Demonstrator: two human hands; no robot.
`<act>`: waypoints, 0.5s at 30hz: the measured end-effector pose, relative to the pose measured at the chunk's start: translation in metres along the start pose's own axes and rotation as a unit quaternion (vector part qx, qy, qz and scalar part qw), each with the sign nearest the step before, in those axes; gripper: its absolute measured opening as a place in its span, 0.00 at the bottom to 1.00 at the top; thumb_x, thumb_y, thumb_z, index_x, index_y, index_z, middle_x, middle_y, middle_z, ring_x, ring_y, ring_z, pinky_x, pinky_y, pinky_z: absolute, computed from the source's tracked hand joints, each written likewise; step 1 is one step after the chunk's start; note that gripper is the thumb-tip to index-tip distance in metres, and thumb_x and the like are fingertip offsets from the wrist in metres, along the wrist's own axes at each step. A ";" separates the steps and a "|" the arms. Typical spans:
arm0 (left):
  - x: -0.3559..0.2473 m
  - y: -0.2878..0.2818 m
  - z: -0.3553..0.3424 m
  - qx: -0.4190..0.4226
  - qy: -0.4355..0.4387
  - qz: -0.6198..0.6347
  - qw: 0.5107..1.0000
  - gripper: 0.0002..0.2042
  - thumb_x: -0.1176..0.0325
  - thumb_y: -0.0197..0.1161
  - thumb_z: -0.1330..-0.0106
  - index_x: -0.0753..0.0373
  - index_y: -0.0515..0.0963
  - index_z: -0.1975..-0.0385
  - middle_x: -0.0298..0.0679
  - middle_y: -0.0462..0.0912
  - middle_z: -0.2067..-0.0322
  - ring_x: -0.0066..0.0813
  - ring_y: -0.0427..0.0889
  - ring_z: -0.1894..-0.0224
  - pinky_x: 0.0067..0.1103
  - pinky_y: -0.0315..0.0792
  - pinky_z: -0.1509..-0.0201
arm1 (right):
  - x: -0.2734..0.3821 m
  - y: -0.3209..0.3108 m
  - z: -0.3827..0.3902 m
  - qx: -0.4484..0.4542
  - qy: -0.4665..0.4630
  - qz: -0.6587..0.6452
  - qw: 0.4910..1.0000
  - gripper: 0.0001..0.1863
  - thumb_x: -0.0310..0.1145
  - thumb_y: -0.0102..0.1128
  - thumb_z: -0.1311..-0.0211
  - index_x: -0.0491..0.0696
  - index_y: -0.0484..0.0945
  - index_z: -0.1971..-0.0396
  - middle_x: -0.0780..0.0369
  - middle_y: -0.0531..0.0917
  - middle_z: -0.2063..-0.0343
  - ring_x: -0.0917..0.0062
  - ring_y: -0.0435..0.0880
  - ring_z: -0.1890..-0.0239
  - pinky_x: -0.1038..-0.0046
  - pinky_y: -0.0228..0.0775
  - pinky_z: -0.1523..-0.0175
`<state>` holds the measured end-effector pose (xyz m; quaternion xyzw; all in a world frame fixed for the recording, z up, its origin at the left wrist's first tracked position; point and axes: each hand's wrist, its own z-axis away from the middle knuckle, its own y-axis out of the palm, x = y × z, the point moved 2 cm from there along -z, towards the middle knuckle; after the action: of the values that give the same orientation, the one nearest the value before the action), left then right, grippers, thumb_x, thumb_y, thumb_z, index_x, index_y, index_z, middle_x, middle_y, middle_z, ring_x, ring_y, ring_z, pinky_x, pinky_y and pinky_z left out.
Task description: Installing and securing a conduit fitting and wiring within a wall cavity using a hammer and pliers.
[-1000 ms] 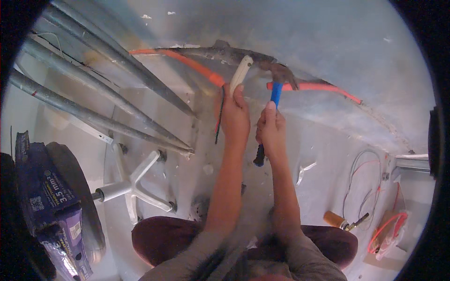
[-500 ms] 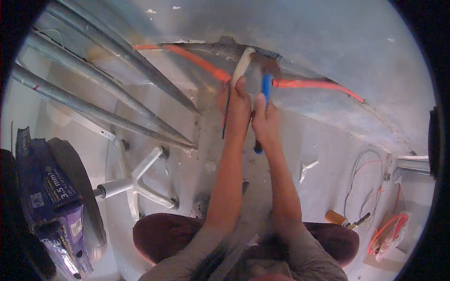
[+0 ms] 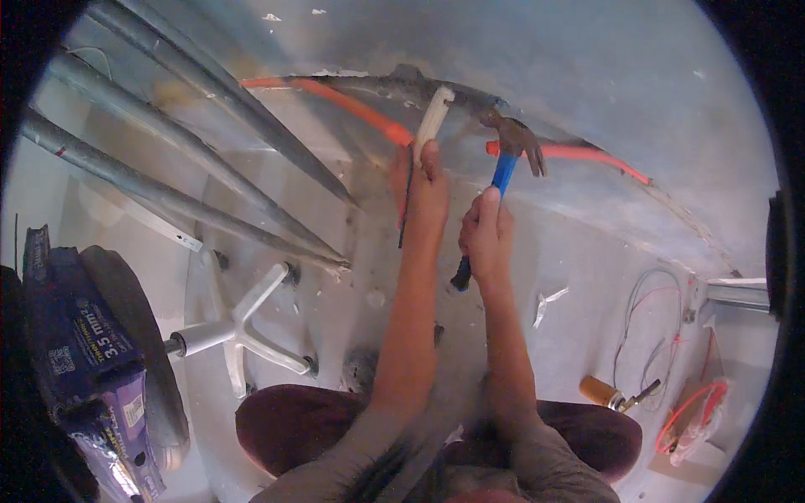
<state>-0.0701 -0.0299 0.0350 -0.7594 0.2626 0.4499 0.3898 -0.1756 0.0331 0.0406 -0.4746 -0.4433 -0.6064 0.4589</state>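
Observation:
My left hand (image 3: 426, 189) is closed around a pale, upright bar (image 3: 434, 117), its top at the dark, rough groove (image 3: 402, 88) cut along the grey wall. Beside that hand an orange conduit (image 3: 352, 109) ends, and dark and red wires (image 3: 405, 222) hang down. My right hand (image 3: 488, 230) grips a claw hammer by its blue and black handle (image 3: 506, 172); its metal head (image 3: 511, 134) is just right of the bar, in front of another orange conduit (image 3: 587, 155).
Grey pipes (image 3: 193, 151) slant down at left, above a white wheeled chair base (image 3: 260, 298) and a dark seat with purple packages (image 3: 88, 318). At right lie an orange canister (image 3: 599, 391) with a brass fitting, coiled wires (image 3: 641, 310) and orange cable in a bag (image 3: 696, 415).
Both hands rose toward the groove from a second ago. The hammer swung left, blurred, half a second ago and is now back to the right, with its head clear of the bar.

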 end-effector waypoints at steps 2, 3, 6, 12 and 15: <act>0.008 0.001 0.000 0.027 -0.014 0.000 1.000 0.18 0.57 0.54 0.26 0.70 0.74 0.56 0.56 0.79 0.64 0.58 0.78 0.59 0.43 0.70 0.55 | -0.011 -0.005 0.002 -0.013 -0.023 -0.016 1.000 0.27 0.60 0.43 0.25 0.53 0.64 0.75 0.72 0.63 0.86 0.88 0.60 0.88 0.80 0.53 0.84; 0.012 0.003 -0.002 0.053 -0.028 0.000 0.998 0.19 0.55 0.54 0.26 0.70 0.75 0.55 0.56 0.79 0.63 0.57 0.78 0.58 0.43 0.69 0.54 | -0.015 -0.008 0.000 -0.018 -0.036 -0.009 0.999 0.26 0.60 0.44 0.25 0.53 0.64 0.75 0.72 0.63 0.86 0.88 0.60 0.88 0.81 0.52 0.84; 0.010 0.003 -0.012 0.068 0.017 -0.004 0.998 0.21 0.53 0.54 0.26 0.70 0.75 0.55 0.56 0.79 0.62 0.57 0.78 0.58 0.43 0.69 0.54 | -0.025 -0.009 -0.002 -0.026 -0.047 0.004 0.999 0.26 0.60 0.44 0.25 0.53 0.65 0.74 0.72 0.63 0.85 0.88 0.60 0.87 0.81 0.52 0.83; 0.016 0.012 -0.009 0.009 0.084 -0.025 0.996 0.21 0.54 0.54 0.26 0.71 0.75 0.57 0.58 0.78 0.62 0.57 0.77 0.57 0.43 0.70 0.54 | -0.029 -0.006 0.001 -0.030 -0.030 0.031 0.999 0.24 0.56 0.41 0.23 0.52 0.65 0.73 0.72 0.64 0.84 0.88 0.61 0.85 0.82 0.54 0.81; 0.018 0.015 -0.015 0.026 0.080 -0.022 0.996 0.21 0.54 0.55 0.26 0.72 0.75 0.56 0.59 0.77 0.62 0.58 0.77 0.58 0.43 0.70 0.55 | -0.022 0.001 0.006 -0.033 -0.070 -0.012 0.997 0.24 0.55 0.40 0.22 0.51 0.66 0.72 0.71 0.64 0.84 0.88 0.62 0.85 0.81 0.54 0.81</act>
<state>-0.0657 -0.0520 0.0179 -0.7881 0.2880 0.3724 0.3967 -0.1711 0.0418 0.0195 -0.5251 -0.4599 -0.5914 0.4037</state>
